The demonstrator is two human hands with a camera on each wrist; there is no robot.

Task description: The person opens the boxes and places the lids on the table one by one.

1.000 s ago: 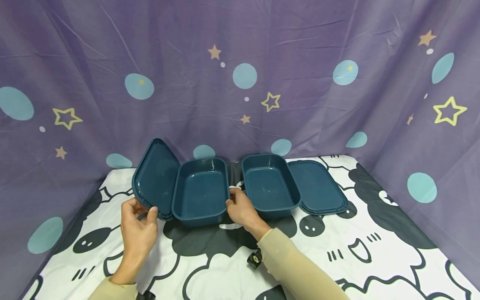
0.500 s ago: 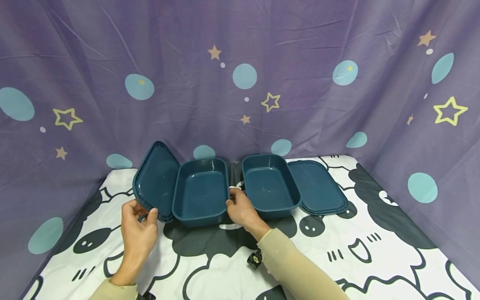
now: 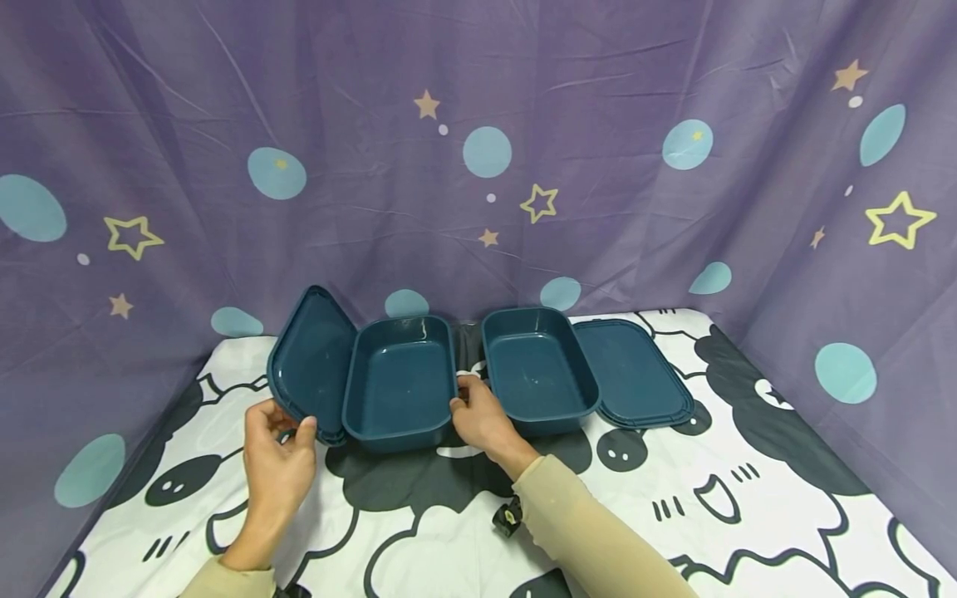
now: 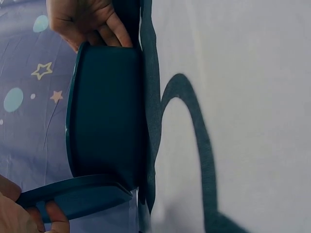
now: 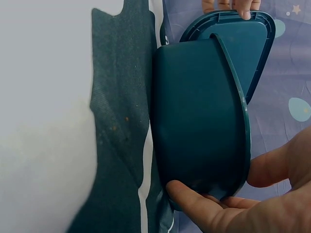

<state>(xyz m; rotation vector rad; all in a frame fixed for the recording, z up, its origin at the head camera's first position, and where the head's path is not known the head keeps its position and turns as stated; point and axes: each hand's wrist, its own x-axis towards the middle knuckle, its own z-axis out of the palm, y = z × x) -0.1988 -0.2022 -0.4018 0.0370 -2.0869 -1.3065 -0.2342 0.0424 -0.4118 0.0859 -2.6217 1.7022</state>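
Observation:
My left hand (image 3: 280,453) pinches the near edge of a dark teal lid (image 3: 314,357), thumb on the rim. The lid stands tilted up, its lower side right along the left wall of an open food container (image 3: 404,378). My right hand (image 3: 482,415) grips that container at its right side. In the right wrist view the thumb (image 5: 269,167) is at the rim and the fingers (image 5: 199,208) are against the outer wall. The left wrist view shows the container's outer front wall (image 4: 104,116) with the lid (image 4: 82,196) slanting away beside it.
A second open teal container (image 3: 538,365) stands just right of my right hand. A matching lid (image 3: 635,374) lies flat against its right side. The cartoon-print cloth (image 3: 748,531) covers the table, and a purple curtain (image 3: 598,224) hangs behind.
The tilted lid's top corner has come down a little and its left edge has shifted slightly right, my left hand moving along. The right hand and both containers keep their places.

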